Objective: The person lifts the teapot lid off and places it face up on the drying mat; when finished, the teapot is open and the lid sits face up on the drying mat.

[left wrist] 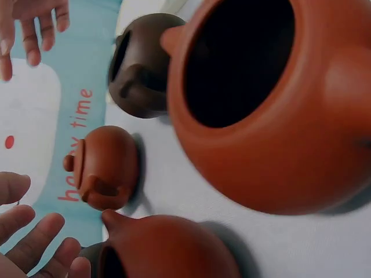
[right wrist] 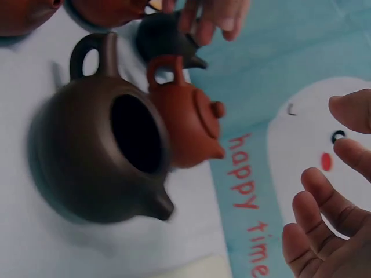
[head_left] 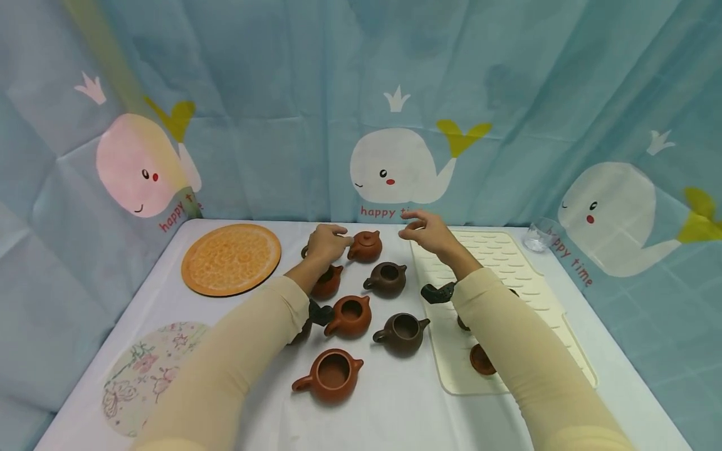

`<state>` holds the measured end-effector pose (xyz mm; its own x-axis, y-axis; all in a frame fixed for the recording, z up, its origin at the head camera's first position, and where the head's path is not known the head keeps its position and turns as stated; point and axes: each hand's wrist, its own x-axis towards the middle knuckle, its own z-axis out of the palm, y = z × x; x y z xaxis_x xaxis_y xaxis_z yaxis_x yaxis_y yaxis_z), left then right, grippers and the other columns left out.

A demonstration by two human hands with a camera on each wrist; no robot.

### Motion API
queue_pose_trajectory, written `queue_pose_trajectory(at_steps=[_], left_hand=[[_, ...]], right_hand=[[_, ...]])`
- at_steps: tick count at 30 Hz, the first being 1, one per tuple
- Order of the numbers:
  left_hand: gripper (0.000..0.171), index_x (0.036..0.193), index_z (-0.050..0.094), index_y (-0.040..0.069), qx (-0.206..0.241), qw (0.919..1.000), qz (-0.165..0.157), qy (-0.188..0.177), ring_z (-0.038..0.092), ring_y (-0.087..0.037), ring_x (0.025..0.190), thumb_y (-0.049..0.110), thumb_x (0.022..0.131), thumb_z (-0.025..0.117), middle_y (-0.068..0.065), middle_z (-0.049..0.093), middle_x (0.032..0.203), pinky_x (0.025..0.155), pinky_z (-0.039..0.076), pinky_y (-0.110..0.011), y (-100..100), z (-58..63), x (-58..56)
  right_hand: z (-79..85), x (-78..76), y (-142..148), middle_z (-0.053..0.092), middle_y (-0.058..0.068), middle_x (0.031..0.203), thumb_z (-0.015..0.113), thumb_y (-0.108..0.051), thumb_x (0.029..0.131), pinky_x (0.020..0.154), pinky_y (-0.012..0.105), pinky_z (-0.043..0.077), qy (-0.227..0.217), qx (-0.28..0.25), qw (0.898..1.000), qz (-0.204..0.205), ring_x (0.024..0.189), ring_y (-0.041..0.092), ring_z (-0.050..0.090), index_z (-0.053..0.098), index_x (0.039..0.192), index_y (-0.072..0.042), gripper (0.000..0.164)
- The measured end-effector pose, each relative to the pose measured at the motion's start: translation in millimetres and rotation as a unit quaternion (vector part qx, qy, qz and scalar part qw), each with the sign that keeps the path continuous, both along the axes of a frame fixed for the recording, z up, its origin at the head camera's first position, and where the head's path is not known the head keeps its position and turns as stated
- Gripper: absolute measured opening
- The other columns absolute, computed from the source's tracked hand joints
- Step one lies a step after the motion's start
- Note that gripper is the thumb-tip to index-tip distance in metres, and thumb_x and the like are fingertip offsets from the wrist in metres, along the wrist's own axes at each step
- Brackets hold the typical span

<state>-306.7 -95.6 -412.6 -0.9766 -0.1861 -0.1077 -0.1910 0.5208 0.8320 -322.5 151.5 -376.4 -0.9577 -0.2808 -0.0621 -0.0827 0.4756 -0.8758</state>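
A reddish clay teapot with its lid on (head_left: 366,246) stands at the back of the table. My left hand (head_left: 327,244) hovers just left of it, fingers loosely bent around nothing. Up and to its right, my right hand (head_left: 430,237) is raised near the curtain, fingers apart and holding nothing. In front stand lidless teapots: a dark brown one (head_left: 389,279), a reddish one (head_left: 350,316), another dark one (head_left: 405,335) and a reddish one nearest me (head_left: 333,376). A further reddish teapot (head_left: 328,287) is partly hidden by my left wrist; a dark teapot (right wrist: 165,37) sits behind the left hand.
At right lies a cream ridged mat (head_left: 530,282) bearing small lids, one reddish (head_left: 483,359), partly covered by my right sleeve. A clear glass (head_left: 539,235) stands at the back right. Left are an orange round mat (head_left: 231,260) and a floral round mat (head_left: 146,376). A whale-print curtain (head_left: 254,156) surrounds the table.
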Motion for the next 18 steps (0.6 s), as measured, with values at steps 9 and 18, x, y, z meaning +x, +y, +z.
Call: queue_pose_trajectory(at_steps=[9,18], left_hand=[[0.032,0.118,0.07,0.01,0.027,0.9996,0.003,0.002,0.051,-0.029,0.111,0.02,0.087,0.073,-0.01,0.059,0.122,0.081,0.047,-0.04,9,-5.1,-4.4],[0.028,0.112,0.072,0.009,0.0,0.9999,0.008,-0.009,0.051,-0.029,0.109,0.02,0.086,0.075,-0.009,0.06,0.12,0.082,0.047,-0.04,11,-10.4,-8.6]], right_hand=[[-25.4,-12.1,-25,0.06,0.014,0.109,0.07,-0.019,0.089,0.091,0.049,0.043,0.007,-0.003,1.0,-0.003,0.104,0.031,0.055,0.058,0.131,-0.013,0.044],[-38.8,-16.6,-40,0.061,0.015,0.103,0.07,-0.018,0.089,0.086,0.048,0.045,0.015,-0.009,1.0,0.006,0.1,0.033,0.058,0.059,0.129,-0.011,0.042]])
